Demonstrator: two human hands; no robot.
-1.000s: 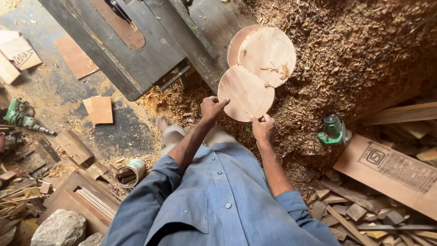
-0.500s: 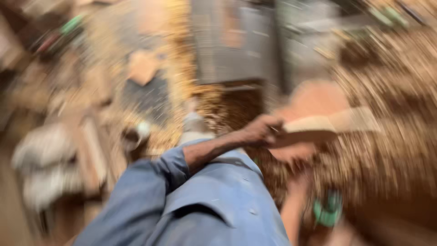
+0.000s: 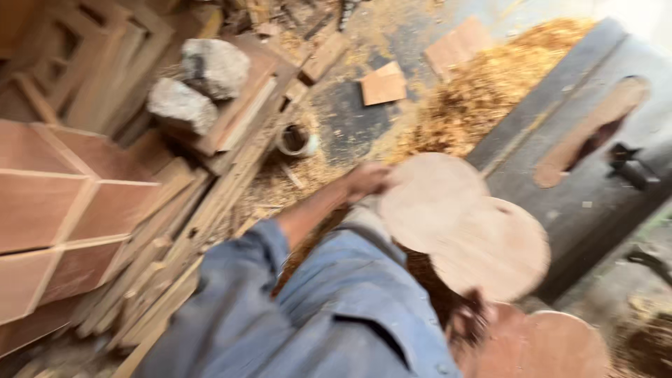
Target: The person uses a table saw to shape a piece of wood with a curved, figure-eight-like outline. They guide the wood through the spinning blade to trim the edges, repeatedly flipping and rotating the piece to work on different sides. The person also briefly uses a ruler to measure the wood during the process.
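The picture is blurred by motion. My left hand [image 3: 367, 179] reaches forward from a blue sleeve and grips the edge of a round wooden disc [image 3: 427, 203]. A second round disc [image 3: 497, 252] overlaps it lower right. My right hand [image 3: 477, 316] is a dark blur under that second disc's lower edge and seems to hold it. Two more round wooden pieces [image 3: 567, 344] lie at the bottom right, below my hands.
A grey saw bench [image 3: 595, 168] stands at the right, with a sawdust heap [image 3: 483, 98] beside it. Brown wooden panels [image 3: 56, 203] and slanted planks [image 3: 210, 210] fill the left. Two stones [image 3: 203, 80], a small tin [image 3: 297, 140] and a square offcut [image 3: 383, 85] lie beyond.
My view has swung round sharply, so the bench is now at the right and the panels at the left. Both hands still carry the discs, which have moved with me.
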